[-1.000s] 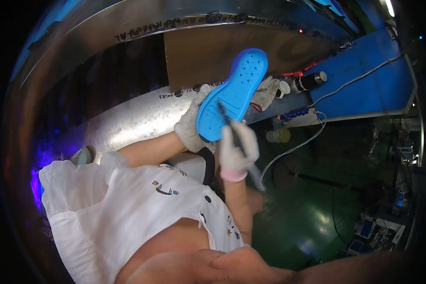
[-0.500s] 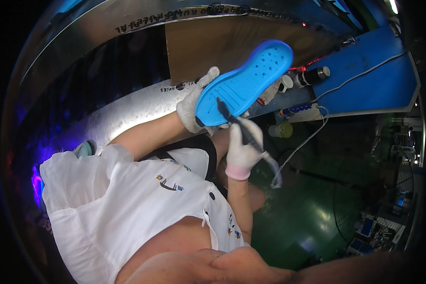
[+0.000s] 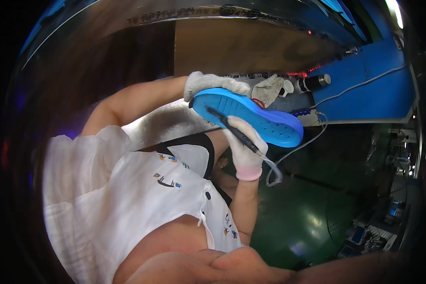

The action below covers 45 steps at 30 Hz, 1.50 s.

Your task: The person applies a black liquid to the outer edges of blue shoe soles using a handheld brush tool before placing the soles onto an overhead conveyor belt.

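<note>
A blue foam shoe sole (image 3: 265, 121), ridged at one end and dotted with small holes at the other, is held up tilted in front of me. My left hand (image 3: 215, 84), in a white glove, grips its far edge near the ridged end; part of the fingers is hidden behind it. My right hand (image 3: 245, 154), in a white glove with a pink cuff, holds a black pen-shaped tool (image 3: 240, 136). A pale cable or tube trails from the tool's rear end. Its tip lies over the ridged part of the sole; I cannot tell whether it touches.
Behind the sole, a crumpled light glove (image 3: 268, 89), a white cup (image 3: 287, 87) and a black bottle (image 3: 312, 83) rest on the bench. A brown board (image 3: 251, 45) stands at the back. A blue panel (image 3: 359, 90) with a cable (image 3: 355, 87) is at the right.
The sole has turned clockwise, its holed end swinging down to the right. My left hand has moved up onto its far edge. The tool stays over the ridged end.
</note>
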### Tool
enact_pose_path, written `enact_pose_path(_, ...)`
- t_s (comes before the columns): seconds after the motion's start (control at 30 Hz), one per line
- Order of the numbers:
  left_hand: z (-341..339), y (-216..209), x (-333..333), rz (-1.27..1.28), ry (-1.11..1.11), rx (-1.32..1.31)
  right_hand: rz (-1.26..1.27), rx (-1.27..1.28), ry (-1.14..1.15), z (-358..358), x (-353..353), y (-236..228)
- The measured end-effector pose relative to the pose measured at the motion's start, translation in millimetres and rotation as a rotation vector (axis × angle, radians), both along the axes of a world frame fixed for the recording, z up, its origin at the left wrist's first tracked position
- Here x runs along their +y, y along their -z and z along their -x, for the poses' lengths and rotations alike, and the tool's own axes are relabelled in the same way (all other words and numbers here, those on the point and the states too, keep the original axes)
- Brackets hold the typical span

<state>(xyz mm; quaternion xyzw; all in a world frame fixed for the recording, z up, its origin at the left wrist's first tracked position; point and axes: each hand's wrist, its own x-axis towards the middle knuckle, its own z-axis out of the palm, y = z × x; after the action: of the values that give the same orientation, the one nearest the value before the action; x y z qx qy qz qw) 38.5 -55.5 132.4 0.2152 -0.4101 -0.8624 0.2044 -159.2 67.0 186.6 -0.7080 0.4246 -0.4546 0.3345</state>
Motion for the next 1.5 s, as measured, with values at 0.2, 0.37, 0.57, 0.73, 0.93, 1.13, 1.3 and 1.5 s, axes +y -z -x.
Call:
enact_pose_path(0.2,6.4,2.0,-18.6,0.123,0.094,0.020,0.252,0.315,-0.088,3.3,11.3,-8.2)
enact_pose_path(0.37,0.6,-23.0,-20.2,0.186,0.134,0.032,0.296,0.497,-0.065,12.8,16.8,-19.0)
enact_pose_path(0.57,-9.8,-39.7,-19.5,0.205,0.117,-0.006,0.287,0.343,0.003,26.0,2.6,-17.2)
enact_pose_path(0.73,-12.0,-54.4,-19.6,0.221,0.126,-0.016,0.371,0.485,0.055,26.9,12.4,-35.3)
enact_pose_path(0.93,-18.9,-60.7,-21.8,0.220,0.113,-0.020,0.412,0.640,0.013,32.0,17.0,-42.0)
enact_pose_path(1.13,-33.7,-76.2,-23.4,0.129,0.087,0.018,0.397,0.718,0.023,41.1,11.9,-48.7)
enact_pose_path(1.3,-31.4,-95.7,6.9,0.060,-0.081,-0.208,0.462,0.528,0.165,53.2,-6.5,-41.2)
enact_pose_path(1.5,8.2,40.0,10.1,0.176,-0.483,0.191,0.312,-0.007,0.325,20.8,-13.2,2.0)
